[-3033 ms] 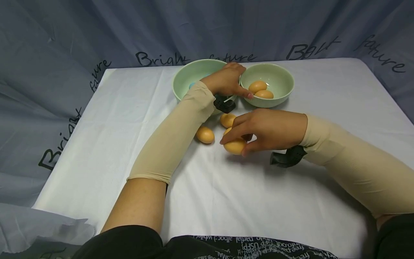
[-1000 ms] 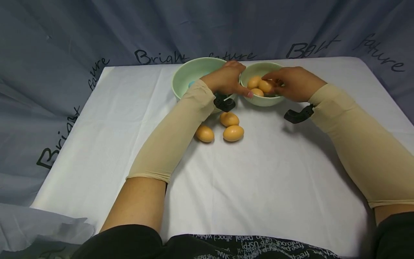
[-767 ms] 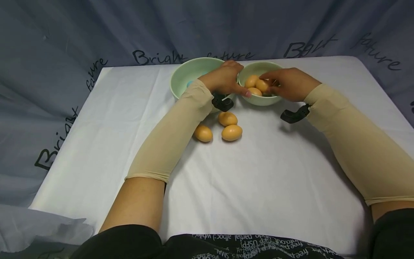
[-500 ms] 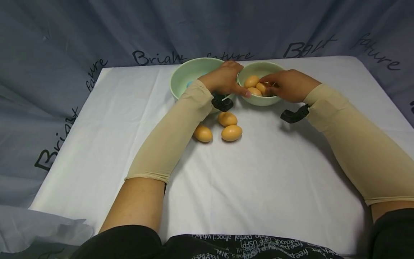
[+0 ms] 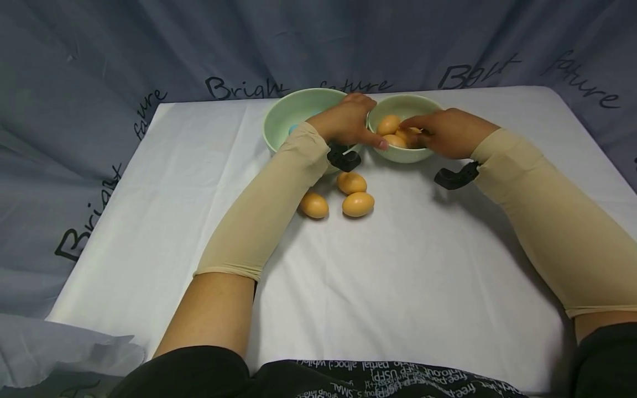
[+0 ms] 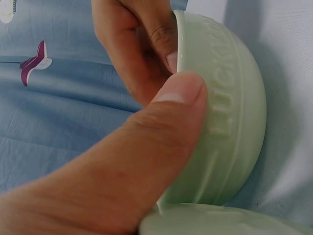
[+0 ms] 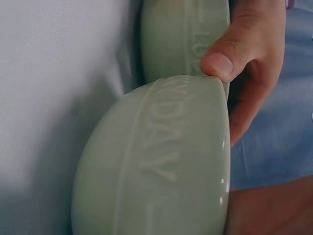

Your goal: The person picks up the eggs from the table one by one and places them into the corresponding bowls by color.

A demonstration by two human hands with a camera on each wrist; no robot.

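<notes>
My left hand [image 5: 348, 124] spans the place where two pale green bowls meet. Its thumb presses the outside of the smaller right-hand bowl [image 5: 403, 157] at the rim, and it partly covers the larger left-hand bowl [image 5: 278, 121]. My right hand [image 5: 455, 132] reaches over the right-hand bowl's rim, index finger and thumb about an orange-brown egg [image 5: 409, 135] inside. Two like eggs sit beside it, one farther back [image 5: 389, 124] and one nearer [image 5: 395, 141]. Raised letters mark the bowl's wall [image 7: 161, 142] in the right wrist view, which hides the egg.
Three more orange-brown eggs lie on the white cloth in front of the bowls: one upper [image 5: 351, 183], one right [image 5: 358, 204], one left [image 5: 314, 205] beside my left sleeve. A small blue thing [image 5: 292, 129] shows in the left-hand bowl. A grey curtain [image 5: 318, 44] hangs behind.
My right hand has carried an egg from the cloth into the right-hand bowl, where it has settled slightly lower in the last half second. My left hand has stayed at the bowls.
</notes>
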